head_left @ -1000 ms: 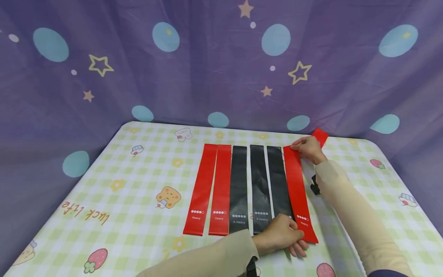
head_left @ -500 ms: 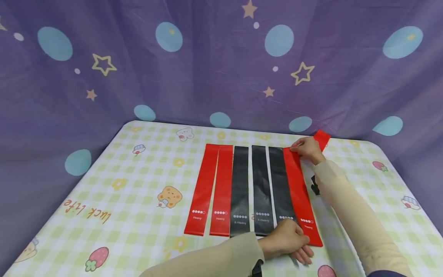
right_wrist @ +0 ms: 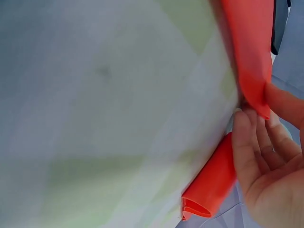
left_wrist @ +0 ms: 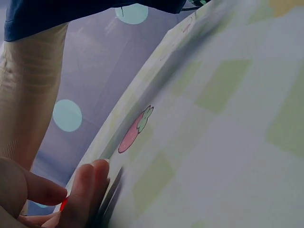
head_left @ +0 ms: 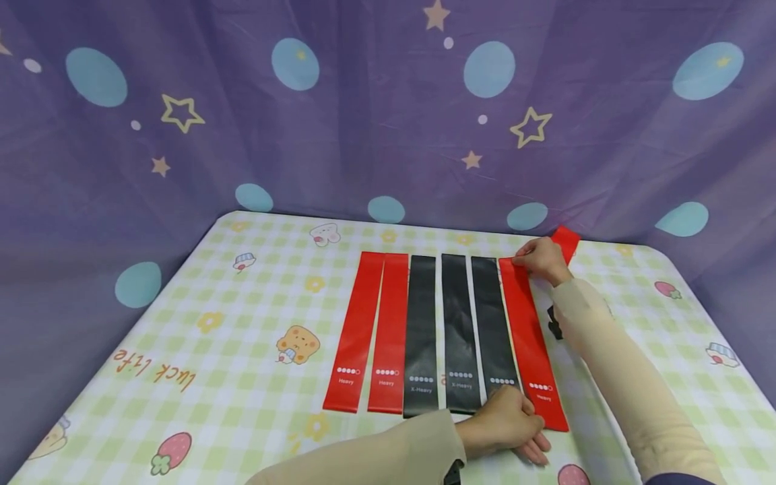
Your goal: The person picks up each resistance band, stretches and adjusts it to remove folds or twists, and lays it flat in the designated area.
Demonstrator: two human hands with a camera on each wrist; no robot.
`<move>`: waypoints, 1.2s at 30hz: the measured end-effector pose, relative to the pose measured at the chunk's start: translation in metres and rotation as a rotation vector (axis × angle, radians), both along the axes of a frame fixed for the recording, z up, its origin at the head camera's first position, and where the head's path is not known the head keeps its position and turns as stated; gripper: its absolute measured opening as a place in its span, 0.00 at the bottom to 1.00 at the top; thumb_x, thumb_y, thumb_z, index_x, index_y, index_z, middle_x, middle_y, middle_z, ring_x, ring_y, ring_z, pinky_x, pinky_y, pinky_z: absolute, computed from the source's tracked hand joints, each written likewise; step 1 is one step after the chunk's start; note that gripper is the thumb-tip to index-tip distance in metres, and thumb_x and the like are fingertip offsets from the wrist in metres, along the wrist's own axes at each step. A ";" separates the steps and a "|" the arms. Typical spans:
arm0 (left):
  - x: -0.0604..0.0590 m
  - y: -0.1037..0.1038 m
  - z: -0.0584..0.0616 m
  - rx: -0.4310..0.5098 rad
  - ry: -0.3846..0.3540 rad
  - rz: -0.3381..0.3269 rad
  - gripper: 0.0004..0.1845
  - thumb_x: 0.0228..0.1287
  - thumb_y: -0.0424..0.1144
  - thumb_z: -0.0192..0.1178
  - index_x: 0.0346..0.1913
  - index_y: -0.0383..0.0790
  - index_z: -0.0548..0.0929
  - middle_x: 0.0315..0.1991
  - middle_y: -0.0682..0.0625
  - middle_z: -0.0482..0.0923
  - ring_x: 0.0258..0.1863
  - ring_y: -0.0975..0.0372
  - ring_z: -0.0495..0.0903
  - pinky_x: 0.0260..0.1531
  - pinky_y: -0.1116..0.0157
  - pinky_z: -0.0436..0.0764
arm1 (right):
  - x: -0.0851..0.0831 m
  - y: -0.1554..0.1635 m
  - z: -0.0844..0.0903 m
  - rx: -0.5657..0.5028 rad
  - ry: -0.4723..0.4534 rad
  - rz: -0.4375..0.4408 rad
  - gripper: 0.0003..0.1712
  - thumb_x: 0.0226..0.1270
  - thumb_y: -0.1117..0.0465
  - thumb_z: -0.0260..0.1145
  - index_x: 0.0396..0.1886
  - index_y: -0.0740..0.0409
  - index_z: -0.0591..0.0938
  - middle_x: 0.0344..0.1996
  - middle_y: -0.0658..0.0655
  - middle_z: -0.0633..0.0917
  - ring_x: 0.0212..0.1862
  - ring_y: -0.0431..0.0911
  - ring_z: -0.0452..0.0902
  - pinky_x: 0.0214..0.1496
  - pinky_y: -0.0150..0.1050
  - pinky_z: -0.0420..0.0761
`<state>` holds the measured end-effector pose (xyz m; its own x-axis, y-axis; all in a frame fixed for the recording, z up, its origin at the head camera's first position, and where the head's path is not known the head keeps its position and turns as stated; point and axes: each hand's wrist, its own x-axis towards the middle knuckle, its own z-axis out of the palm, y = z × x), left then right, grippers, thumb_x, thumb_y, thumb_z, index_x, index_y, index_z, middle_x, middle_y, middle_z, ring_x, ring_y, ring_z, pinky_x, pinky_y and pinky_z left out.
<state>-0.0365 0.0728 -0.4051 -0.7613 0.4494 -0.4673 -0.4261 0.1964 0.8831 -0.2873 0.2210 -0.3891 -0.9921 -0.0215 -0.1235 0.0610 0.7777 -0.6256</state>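
Note:
A row of flat resistance bands lies on the table. At its right end is a red resistance band (head_left: 526,323) printed "Heavy", slightly slanted. Its far end is pinched between thumb and fingers of my right hand (head_left: 542,261); the right wrist view shows that red end (right_wrist: 254,61) between them. At the near left corner, my left hand (head_left: 508,421) pinches the same band, and a sliver of red shows there in the left wrist view. Just left of it lies a black band (head_left: 492,316), its near end partly covered by my left hand.
Further left lie two more black bands (head_left: 459,323) and two red bands (head_left: 356,323). Another red band (head_left: 566,242), folded over, sits beyond my right hand near the back edge. A purple curtain (head_left: 388,121) hangs behind the checked tablecloth (head_left: 242,323).
The red band's near end has shifted right and toward me with my left hand. Its far end has moved slightly right, and a narrow gap now separates it from the black band.

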 end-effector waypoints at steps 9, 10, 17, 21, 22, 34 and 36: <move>0.000 -0.009 0.004 -0.046 0.026 -0.012 0.10 0.63 0.29 0.54 0.24 0.32 0.80 0.20 0.41 0.84 0.26 0.45 0.85 0.21 0.64 0.83 | 0.003 0.010 0.007 0.024 0.175 0.014 0.12 0.58 0.66 0.64 0.39 0.71 0.83 0.35 0.69 0.84 0.31 0.52 0.75 0.27 0.30 0.72; -0.001 -0.011 0.005 -0.041 0.023 -0.016 0.10 0.63 0.29 0.54 0.24 0.32 0.80 0.20 0.41 0.84 0.26 0.44 0.85 0.20 0.64 0.83 | 0.003 0.013 0.009 0.024 0.198 0.011 0.12 0.58 0.67 0.64 0.39 0.71 0.83 0.35 0.69 0.84 0.32 0.53 0.76 0.27 0.30 0.72; -0.005 -0.023 0.008 -0.035 0.043 -0.053 0.11 0.63 0.30 0.54 0.24 0.32 0.82 0.21 0.41 0.84 0.25 0.44 0.85 0.15 0.65 0.81 | 0.005 0.032 0.011 0.020 0.258 0.001 0.11 0.53 0.69 0.64 0.37 0.71 0.83 0.28 0.66 0.85 0.23 0.40 0.73 0.27 0.28 0.72; -0.011 -0.027 0.011 0.000 0.056 -0.053 0.09 0.63 0.29 0.55 0.26 0.33 0.81 0.21 0.42 0.83 0.21 0.48 0.85 0.11 0.66 0.79 | 0.005 0.038 0.010 0.018 0.218 0.005 0.14 0.53 0.68 0.65 0.39 0.71 0.82 0.33 0.69 0.84 0.25 0.40 0.73 0.28 0.28 0.72; -0.013 -0.028 0.013 0.012 0.058 -0.058 0.09 0.63 0.30 0.54 0.27 0.33 0.81 0.21 0.42 0.83 0.19 0.51 0.84 0.11 0.67 0.78 | 0.006 0.039 0.009 0.025 0.205 0.008 0.14 0.54 0.67 0.65 0.40 0.71 0.82 0.35 0.70 0.84 0.27 0.44 0.75 0.29 0.28 0.72; -0.054 -0.031 0.019 -0.019 0.184 0.047 0.07 0.66 0.33 0.55 0.37 0.33 0.82 0.26 0.44 0.85 0.13 0.65 0.76 0.10 0.70 0.75 | 0.020 0.052 0.008 0.076 0.065 0.102 0.25 0.53 0.63 0.70 0.47 0.74 0.75 0.46 0.74 0.79 0.44 0.61 0.76 0.35 0.32 0.74; -0.063 -0.033 0.019 -0.010 0.185 0.061 0.08 0.66 0.33 0.54 0.39 0.32 0.81 0.28 0.42 0.85 0.13 0.66 0.76 0.10 0.71 0.75 | 0.021 0.053 0.005 0.084 0.067 0.116 0.24 0.52 0.64 0.70 0.46 0.74 0.75 0.44 0.74 0.80 0.43 0.60 0.76 0.35 0.32 0.74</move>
<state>-0.0995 0.0399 -0.3865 -0.8601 0.3963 -0.3211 -0.2682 0.1841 0.9456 -0.2666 0.2744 -0.3842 -0.9896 -0.1288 -0.0637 -0.0718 0.8270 -0.5576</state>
